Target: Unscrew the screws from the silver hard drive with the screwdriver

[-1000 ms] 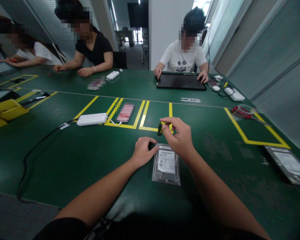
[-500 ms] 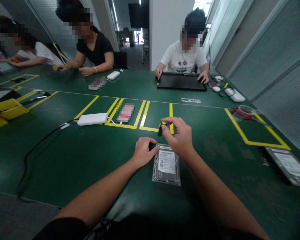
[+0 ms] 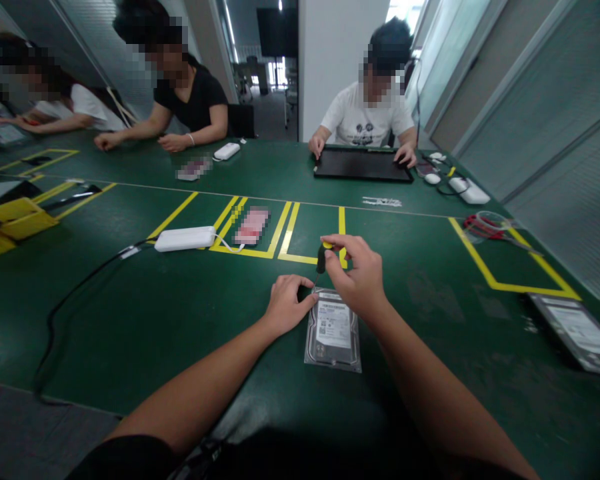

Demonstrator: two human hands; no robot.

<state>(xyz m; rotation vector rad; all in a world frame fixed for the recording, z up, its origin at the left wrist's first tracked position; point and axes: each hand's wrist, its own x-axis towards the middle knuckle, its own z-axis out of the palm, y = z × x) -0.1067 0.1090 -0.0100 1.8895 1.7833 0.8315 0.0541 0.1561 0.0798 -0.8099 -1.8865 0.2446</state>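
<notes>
A silver hard drive point(image 3: 333, 331) with a white label lies flat on the green table point(image 3: 180, 313) in front of me. My left hand point(image 3: 286, 305) is curled against the drive's far left corner, fingers closed and pressing on its edge. My right hand point(image 3: 359, 275) hovers over the drive's far end and pinches the black-and-yellow handle of a small screwdriver point(image 3: 321, 257), held upright with its tip down near that corner.
A white power bank point(image 3: 185, 238) with a cable and a blurred pink object point(image 3: 251, 225) lie inside yellow tape boxes. A second hard drive point(image 3: 576, 331) is at right, red-handled scissors point(image 3: 485, 225) beyond it. Yellow bins point(image 3: 17, 220) stand at left. Three people sit across the table.
My hands and the screwdriver stay almost in place; my right fingers shift slightly on the handle. The person in black across the table has slid a hand further left.
</notes>
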